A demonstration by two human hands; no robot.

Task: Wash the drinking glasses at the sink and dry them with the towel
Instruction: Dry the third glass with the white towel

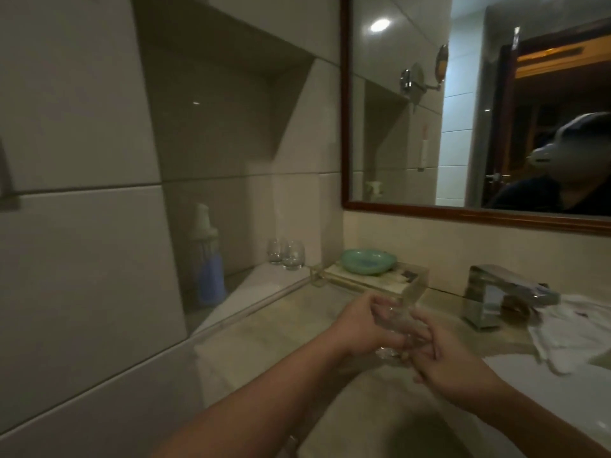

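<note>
Your left hand [360, 325] curls its fingers [391, 340] round the clear rounded drinking glass [393, 322], gripping it from the left. The fingers of your right hand [453, 365] lie fairly straight against its other side; blur hides whether any reach inside. That two-handed hold looks meant for rubbing the wall of the glass while keeping it steady.

The glass hangs above the pale stone surface [281, 325], near the edge of the white sink basin [545, 391] below and right of your fingers. The square chrome tap [506, 289] stands to their right, and the crumpled white towel [575, 332] lies beyond it, within easy reach for drying.

Just behind your fingers sits a clear tray [406, 282] carrying a green soap dish [367, 261], so there is little room to move that way. Two more clear glasses [286, 254] wait on the ledge farther back and left, close to its edge. Your freest path is rightward, toward the tap.
</note>
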